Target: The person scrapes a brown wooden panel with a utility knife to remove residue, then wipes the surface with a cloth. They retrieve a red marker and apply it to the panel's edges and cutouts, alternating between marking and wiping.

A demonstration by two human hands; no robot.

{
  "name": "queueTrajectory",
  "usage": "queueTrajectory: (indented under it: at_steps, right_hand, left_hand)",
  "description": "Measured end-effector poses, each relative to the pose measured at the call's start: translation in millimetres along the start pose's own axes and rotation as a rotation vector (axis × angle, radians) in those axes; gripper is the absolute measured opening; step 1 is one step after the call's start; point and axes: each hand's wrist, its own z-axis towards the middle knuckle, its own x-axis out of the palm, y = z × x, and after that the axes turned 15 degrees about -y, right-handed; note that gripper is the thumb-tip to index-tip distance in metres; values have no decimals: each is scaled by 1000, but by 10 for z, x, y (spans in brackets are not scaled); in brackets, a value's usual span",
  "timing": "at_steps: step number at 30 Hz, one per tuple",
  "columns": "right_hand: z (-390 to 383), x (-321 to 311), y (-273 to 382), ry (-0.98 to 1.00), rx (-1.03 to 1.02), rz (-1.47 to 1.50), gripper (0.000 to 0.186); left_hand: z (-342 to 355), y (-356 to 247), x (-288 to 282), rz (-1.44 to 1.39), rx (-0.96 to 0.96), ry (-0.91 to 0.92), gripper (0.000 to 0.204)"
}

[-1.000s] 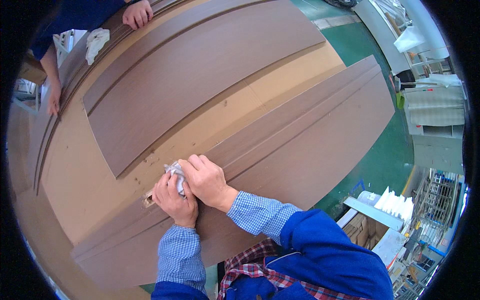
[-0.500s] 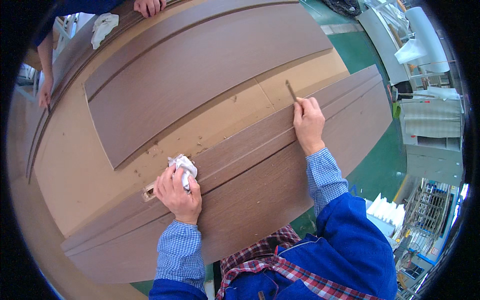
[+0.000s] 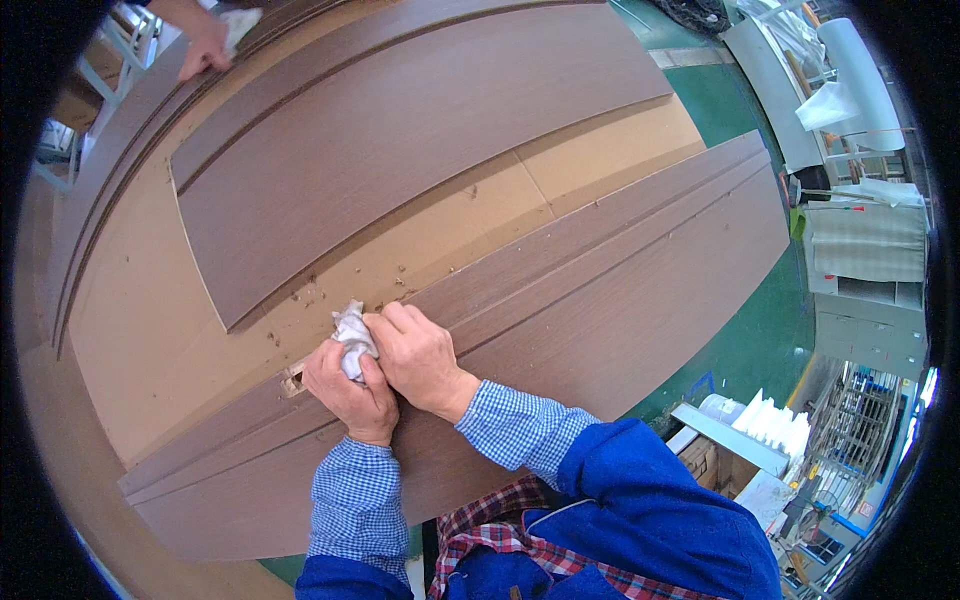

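Observation:
My left hand (image 3: 350, 398) grips a crumpled white cloth (image 3: 354, 338) on the near brown wood-grain panel (image 3: 610, 320), beside a small cutout (image 3: 294, 380) in it. Against the cloth's right side, my right hand (image 3: 412, 355) has its fingers curled and pressed in; whatever they hold is hidden. Long grooves run along the panel. A second brown panel (image 3: 420, 110) lies beyond it on a tan board (image 3: 130, 300) scattered with small shavings.
Another person's hand (image 3: 205, 48) and a white cloth (image 3: 240, 25) are at long dark strips (image 3: 110, 200) upper left. Green floor (image 3: 740, 330) shows at the right, with white material rolls (image 3: 850, 80), a grey cabinet (image 3: 865, 250), cartons (image 3: 715, 470) and metal racking (image 3: 860, 420).
Half a second ago my right hand was up to the right holding a thin stick; it is back beside the cloth, stick out of sight. The other person's hand has moved up and right.

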Motion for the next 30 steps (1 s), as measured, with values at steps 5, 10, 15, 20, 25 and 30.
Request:
queueTrajectory:
  at_steps: [5, 10, 15, 20, 25, 30]
  right_hand:
    - [94, -250, -307, 55, -79, -158, 7]
    - [487, -931, -976, -93, -109, -352, 2]
    - [297, -594, -697, -56, -151, -310, 6]
    - [296, -495, -496, 43, -174, -180, 4]
    - [601, -1114, -1131, -103, -27, -487, 11]
    - [446, -846, -856, -262, 478, 178, 16]
  left_hand:
    - [18, 12, -17, 37, 57, 36, 32]
    - [17, 12, -38, 23, 43, 46, 32]
    - [8, 6, -5, 18, 48, 46, 33]
    - [20, 12, -22, 29, 57, 63, 33]
    - [21, 10, -31, 25, 44, 49, 33]
    - [20, 4, -5, 54, 60, 66, 34]
